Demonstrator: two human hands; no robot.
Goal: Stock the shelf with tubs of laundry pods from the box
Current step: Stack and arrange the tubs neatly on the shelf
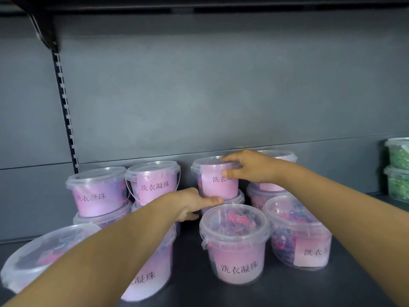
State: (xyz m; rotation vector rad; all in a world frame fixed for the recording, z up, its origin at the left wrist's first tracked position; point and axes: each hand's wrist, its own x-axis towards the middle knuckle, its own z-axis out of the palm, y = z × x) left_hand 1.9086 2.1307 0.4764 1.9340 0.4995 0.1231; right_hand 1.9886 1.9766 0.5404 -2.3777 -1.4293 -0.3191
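Several clear tubs of pink and blue laundry pods with pink labels stand on the dark shelf (pixel 276 293), some stacked two high. One upper tub (pixel 215 181) sits on a lower tub at the back middle. My right hand (pixel 250 167) grips its lid and upper right side. My left hand (pixel 192 203) holds its lower left edge with the thumb against the base. A single tub (pixel 235 247) stands in front of it, another tub (pixel 296 233) to its right. The box is out of view.
Two stacked tubs of green pods (pixel 398 171) stand at the far right. Stacked pink tubs (pixel 99 191) fill the back left, and a tub (pixel 44 253) sits near the front left under my forearm. The grey back panel (pixel 221 96) and an upper shelf close the space.
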